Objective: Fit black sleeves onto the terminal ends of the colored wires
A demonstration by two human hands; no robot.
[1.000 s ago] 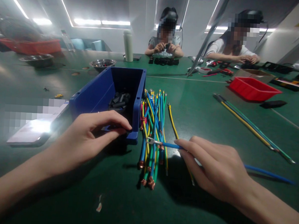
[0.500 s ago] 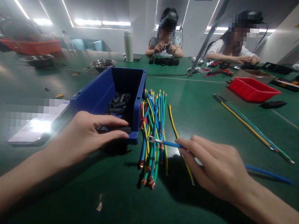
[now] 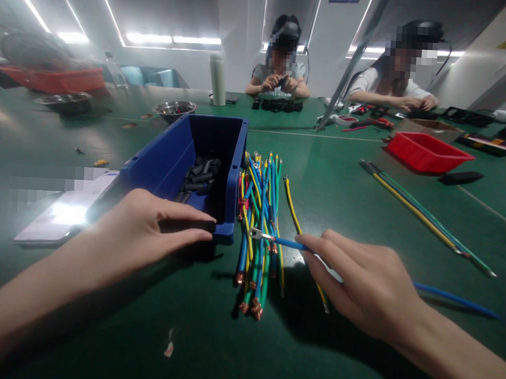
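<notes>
My left hand (image 3: 149, 229) is at the front edge of the blue bin (image 3: 153, 156), thumb and forefinger closed on a short black tube (image 3: 187, 226) lying lengthwise between them. Inside the bin is a loose pile of similar black tubes (image 3: 203, 175). My right hand (image 3: 358, 280) pinches a blue cable (image 3: 290, 244) close to its end. That end carries a silver ring lug (image 3: 259, 234) pointing left, and the cable's tail comes out behind my wrist. Below the lug lies a bundle of blue, yellow and green cables (image 3: 262, 212) with bare copper ends toward me.
A single yellow cable (image 3: 292, 205) lies right of the bundle. Farther right are several long cables (image 3: 421, 209) and a red tray (image 3: 428, 153). A phone (image 3: 60, 213) rests left of the bin. Two people sit across the table beyond a metal bowl (image 3: 174, 109) and a bottle (image 3: 217, 80).
My left hand has drawn slightly left and down with the black tube between its fingers. My right hand and the blue cable have hardly moved.
</notes>
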